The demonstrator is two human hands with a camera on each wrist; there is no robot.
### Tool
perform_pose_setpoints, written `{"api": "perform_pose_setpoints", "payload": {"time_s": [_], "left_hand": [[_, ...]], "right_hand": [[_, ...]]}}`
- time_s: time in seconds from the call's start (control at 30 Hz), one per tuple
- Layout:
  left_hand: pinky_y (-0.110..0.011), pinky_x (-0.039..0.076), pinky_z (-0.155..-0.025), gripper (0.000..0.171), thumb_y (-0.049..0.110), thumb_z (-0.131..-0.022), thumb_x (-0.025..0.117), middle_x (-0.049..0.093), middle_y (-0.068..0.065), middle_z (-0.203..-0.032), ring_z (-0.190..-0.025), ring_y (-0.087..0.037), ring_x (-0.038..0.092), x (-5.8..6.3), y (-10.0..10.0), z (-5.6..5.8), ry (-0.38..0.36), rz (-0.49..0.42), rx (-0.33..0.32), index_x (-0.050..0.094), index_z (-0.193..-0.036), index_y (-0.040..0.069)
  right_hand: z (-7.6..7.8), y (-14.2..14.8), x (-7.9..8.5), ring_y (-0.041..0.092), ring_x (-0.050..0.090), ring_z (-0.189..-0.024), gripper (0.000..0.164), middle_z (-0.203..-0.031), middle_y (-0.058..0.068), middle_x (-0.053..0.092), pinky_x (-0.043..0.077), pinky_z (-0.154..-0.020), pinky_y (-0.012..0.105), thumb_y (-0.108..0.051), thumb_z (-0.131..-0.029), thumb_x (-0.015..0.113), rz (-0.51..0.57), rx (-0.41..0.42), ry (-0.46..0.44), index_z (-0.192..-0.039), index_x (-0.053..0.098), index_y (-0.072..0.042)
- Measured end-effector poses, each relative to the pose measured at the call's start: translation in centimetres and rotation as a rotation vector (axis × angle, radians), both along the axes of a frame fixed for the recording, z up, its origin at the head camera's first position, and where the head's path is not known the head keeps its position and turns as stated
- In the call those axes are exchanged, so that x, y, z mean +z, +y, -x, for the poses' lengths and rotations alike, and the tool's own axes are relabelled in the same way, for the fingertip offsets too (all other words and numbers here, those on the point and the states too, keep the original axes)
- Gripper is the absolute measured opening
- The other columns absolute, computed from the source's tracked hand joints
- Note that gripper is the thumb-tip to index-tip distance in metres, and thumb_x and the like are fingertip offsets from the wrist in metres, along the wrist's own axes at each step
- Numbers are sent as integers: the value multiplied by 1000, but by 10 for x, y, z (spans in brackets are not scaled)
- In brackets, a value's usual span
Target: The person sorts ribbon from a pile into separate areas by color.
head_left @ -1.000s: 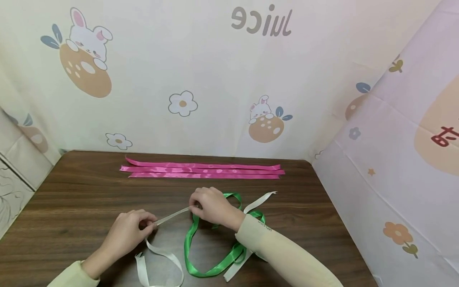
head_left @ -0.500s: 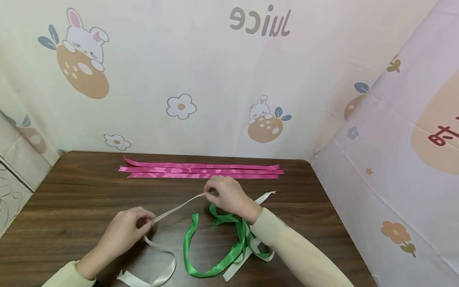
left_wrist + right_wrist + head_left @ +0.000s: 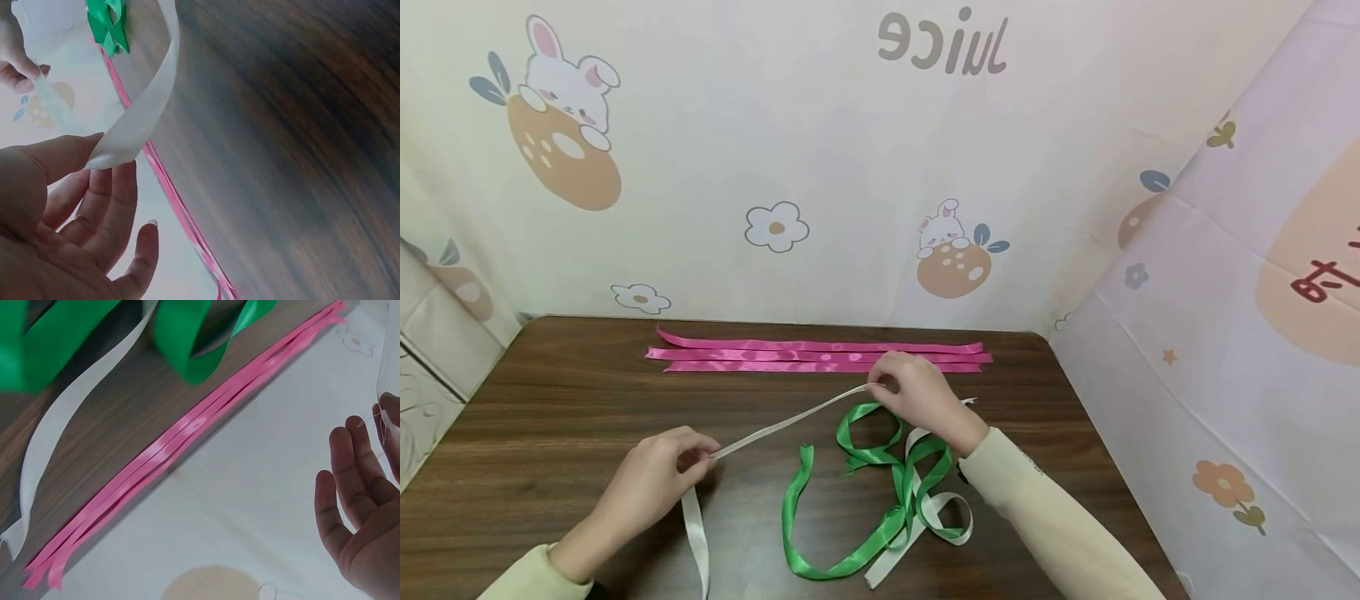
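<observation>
A white ribbon [image 3: 790, 422] is stretched slantwise between both hands above the table. My left hand [image 3: 651, 475] pinches it between thumb and fingers; in the left wrist view the ribbon [image 3: 147, 112] folds over at the thumb, and its free part hangs toward the table's front edge. My right hand [image 3: 917, 396] pinches the frayed end, whose loose threads show in the right wrist view beside the fingers [image 3: 344, 462]. Below the right hand, a green ribbon [image 3: 850, 567] lies in loose loops, tangled with another white ribbon [image 3: 895, 562].
Three pink ribbons [image 3: 752, 356] lie straight and side by side along the back of the brown wooden table [image 3: 565, 400]. A printed curtain [image 3: 835, 125] with rabbits and flowers hangs behind and to the right.
My right hand has moved up and to the right, drawing the white ribbon longer between the hands. The loop hanging from the left hand has straightened. The left hand has shifted slightly left.
</observation>
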State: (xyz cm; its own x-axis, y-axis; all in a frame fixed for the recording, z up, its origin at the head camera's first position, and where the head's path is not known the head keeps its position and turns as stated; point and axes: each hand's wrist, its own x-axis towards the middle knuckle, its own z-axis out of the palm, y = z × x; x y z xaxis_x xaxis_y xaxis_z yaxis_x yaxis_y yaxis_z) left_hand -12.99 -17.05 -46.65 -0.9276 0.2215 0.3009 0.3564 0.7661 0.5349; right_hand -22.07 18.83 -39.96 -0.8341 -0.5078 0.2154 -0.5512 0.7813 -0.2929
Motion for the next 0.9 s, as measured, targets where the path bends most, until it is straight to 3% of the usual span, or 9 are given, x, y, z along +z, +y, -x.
{"api": "perform_pose_setpoints", "payload": {"time_s": [0.9], "left_hand": [[-22, 48, -58, 18, 5, -82, 83, 75, 9, -89, -68, -2, 62, 1, -14, 9, -7, 18, 9, 78, -90, 20]], "right_hand": [[4, 73, 3, 15, 69, -87, 6, -92, -2, 72, 57, -80, 40, -21, -95, 75, 21, -211, -37, -94, 75, -16]]}}
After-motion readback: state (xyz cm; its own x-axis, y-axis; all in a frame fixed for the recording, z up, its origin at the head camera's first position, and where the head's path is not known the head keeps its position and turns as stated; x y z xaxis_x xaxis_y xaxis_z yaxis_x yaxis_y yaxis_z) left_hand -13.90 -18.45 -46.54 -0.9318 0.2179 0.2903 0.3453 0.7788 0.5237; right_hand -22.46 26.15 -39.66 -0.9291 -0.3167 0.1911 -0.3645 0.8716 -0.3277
